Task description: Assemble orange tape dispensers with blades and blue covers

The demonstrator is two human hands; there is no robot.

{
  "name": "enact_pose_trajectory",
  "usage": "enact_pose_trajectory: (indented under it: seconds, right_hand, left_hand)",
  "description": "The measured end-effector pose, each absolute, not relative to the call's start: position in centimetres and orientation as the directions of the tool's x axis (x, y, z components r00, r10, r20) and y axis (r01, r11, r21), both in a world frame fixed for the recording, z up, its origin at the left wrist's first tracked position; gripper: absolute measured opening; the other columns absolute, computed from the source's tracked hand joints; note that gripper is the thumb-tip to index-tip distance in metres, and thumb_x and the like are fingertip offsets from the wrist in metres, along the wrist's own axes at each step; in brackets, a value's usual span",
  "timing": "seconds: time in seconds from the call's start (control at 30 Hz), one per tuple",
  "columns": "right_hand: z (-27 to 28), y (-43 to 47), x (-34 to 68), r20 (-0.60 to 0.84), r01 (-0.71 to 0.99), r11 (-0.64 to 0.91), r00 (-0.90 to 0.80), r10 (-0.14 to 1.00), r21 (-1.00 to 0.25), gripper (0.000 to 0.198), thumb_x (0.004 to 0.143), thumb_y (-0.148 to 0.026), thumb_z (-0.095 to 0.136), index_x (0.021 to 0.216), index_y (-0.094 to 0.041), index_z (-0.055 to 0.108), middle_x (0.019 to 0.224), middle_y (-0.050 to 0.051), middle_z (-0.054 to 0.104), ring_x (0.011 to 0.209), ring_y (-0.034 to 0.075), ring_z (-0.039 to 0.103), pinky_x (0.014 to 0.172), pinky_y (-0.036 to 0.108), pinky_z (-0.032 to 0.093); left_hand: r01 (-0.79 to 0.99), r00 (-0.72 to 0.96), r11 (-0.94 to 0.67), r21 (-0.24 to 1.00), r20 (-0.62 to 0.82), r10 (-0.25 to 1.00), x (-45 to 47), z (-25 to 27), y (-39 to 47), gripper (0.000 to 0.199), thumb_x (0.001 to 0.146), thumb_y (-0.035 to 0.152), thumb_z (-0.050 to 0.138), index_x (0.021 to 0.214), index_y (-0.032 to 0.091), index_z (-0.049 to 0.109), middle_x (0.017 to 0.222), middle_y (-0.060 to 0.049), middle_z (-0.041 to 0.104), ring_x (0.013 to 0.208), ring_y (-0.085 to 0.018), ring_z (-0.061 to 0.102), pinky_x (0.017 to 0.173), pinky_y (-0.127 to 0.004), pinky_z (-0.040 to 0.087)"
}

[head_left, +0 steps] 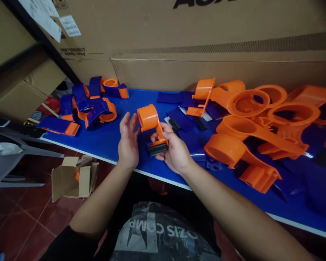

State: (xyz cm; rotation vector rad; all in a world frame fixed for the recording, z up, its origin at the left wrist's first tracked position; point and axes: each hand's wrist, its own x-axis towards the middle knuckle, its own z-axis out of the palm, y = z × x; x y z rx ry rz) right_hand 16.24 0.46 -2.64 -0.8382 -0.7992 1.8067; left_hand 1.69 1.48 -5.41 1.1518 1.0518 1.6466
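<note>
My right hand (pixel 176 150) grips an orange tape dispenser (pixel 148 117) by its frame, above the front edge of the table. The dispenser's round hub points up and to the left, and a dark strip lies along its lower end. Close to the hub, on its left side, my left hand (pixel 129 141) has its fingers spread and holds nothing. Just beyond my right hand lie dark blue flat pieces (pixel 183 117) and another orange dispenser frame (pixel 205 94).
Several orange dispenser frames (pixel 224 148) are heaped on the right of the blue table (pixel 149 96). Blue-and-orange dispensers (pixel 97 110) sit at the left. A large cardboard box (pixel 179 40) stands behind. On the floor are an opened carton (pixel 66 177) and a grey stool (pixel 8 156).
</note>
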Motion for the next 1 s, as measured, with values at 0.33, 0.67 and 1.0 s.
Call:
enact_pose_trajectory:
  seconds: [0.33, 0.67, 1.0]
  right_hand:
    - [-4.5, -0.4, 15.6, -0.209, -0.461, -0.323, -0.281, 0.937, -0.826, 0.040, 0.085, -0.041, 0.056, 0.124, -0.033, 0.053, 0.084, -0.006, 0.054, 0.051, 0.010, 0.038, 0.038, 0.019, 0.026]
    - [-4.0, -0.1, 15.9, -0.240, -0.524, -0.335, -0.243, 0.940, -0.783, 0.045, 0.078, -0.034, 0.065, 0.121, -0.035, 0.053, 0.089, -0.006, 0.052, 0.055, 0.009, 0.041, 0.040, 0.018, 0.027]
    - [-3.5, 0.0, 16.0, -0.201, -0.521, -0.302, -0.241, 0.949, -0.798, 0.042, 0.082, -0.033, 0.067, 0.121, -0.034, 0.052, 0.095, -0.004, 0.055, 0.056, 0.009, 0.043, 0.041, 0.019, 0.030]
  left_hand:
    - [-0.050, -0.329, -0.288, 0.956, 0.257, 0.909, 4.9, -7.0, 2.9, 0.063, 0.110, 0.067, 0.024, 0.165, 0.037, 0.027, 0.169, -0.009, 0.041, 0.162, -0.029, 0.038, 0.124, -0.051, 0.045]
    - [-0.261, -0.284, -0.187, 0.947, 0.110, 0.952, 5.9, -4.9, 3.9, 0.065, 0.106, 0.072, 0.030, 0.161, 0.037, 0.032, 0.160, -0.010, 0.049, 0.153, -0.028, 0.050, 0.125, -0.054, 0.043]
    - [0.196, -0.326, -0.477, 0.857, 0.516, 0.792, 1.9, -4.8, -2.1, 0.070, 0.101, 0.064, 0.052, 0.163, 0.036, 0.032, 0.164, -0.013, 0.045, 0.152, -0.034, 0.048, 0.120, -0.058, 0.042]
